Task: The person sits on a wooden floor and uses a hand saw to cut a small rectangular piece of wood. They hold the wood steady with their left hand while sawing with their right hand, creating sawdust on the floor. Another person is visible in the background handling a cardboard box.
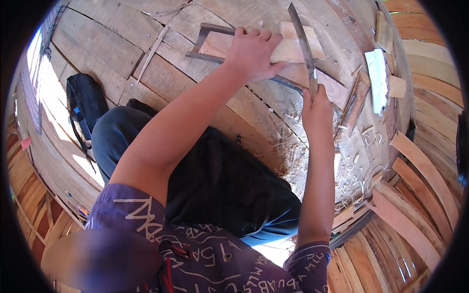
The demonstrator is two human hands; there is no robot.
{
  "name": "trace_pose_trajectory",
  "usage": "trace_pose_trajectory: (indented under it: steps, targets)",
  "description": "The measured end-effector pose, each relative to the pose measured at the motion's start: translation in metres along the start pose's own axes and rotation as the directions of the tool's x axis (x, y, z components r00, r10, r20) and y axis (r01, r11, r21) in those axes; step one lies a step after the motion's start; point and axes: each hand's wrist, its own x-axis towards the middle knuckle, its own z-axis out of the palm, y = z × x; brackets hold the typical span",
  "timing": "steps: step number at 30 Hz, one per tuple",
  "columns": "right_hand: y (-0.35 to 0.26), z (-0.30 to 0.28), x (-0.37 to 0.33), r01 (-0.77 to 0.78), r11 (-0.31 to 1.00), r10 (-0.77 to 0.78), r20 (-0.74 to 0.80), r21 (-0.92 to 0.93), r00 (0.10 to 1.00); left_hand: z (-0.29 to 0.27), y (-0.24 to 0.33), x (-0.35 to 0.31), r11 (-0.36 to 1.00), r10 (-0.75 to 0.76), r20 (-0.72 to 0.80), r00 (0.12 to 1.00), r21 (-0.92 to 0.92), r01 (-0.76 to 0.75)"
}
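Observation:
My left hand (254, 52) presses on a pale wooden board (217, 45) that lies in a dark-edged wooden frame (211, 28). Its fingers reach over the board's far side, and the thumb sits apart toward the near edge. In my right hand (317, 105) is the handle of a saw-like tool with a long narrow blade (301, 36). The blade runs away from me across the board, right of my left hand, with its tip beyond the far side. Teeth on it cannot be made out. A second pale wood piece (312, 43) lies under the blade.
Curly wood shavings (298, 151) litter the plank floor right of my legs. A wooden stick (354, 100) and a white-green packet (376, 80) lie to the right. Curved wooden strips (405, 222) stick up at lower right. A dark bag (87, 100) rests by my left knee.

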Motion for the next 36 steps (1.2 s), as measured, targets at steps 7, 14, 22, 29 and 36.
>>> trace_pose_trajectory:
  steps: [7, 14, 22, 29, 36]
  targets:
    - [0.014, -0.013, -0.039, -0.055, 0.998, 0.055, 0.049, -0.008, 0.997, -0.002, 0.002, 0.007, 0.996, -0.088, 0.075, 0.993, 0.027, 0.086]
    - [0.014, -0.029, -0.066, -0.078, 0.997, 0.076, 0.079, 0.023, 0.994, -0.001, -0.004, 0.005, 0.998, -0.043, 0.045, 0.998, 0.036, 0.042]
    - [0.006, 0.003, 0.002, -0.024, 0.999, 0.023, 0.021, 0.032, 1.000, 0.000, 0.001, 0.005, 1.000, -0.020, 0.020, 1.000, 0.002, 0.020]
    - [-0.004, -0.016, -0.017, -0.027, 1.000, 0.028, 0.050, -0.008, 0.998, 0.001, 0.000, -0.003, 0.999, 0.014, -0.052, 0.999, 0.038, -0.013]
    - [0.006, 0.004, 0.003, 0.022, 0.998, -0.022, 0.007, 0.051, 1.000, 0.004, 0.001, 0.005, 0.998, -0.048, 0.007, 0.999, 0.044, 0.048]
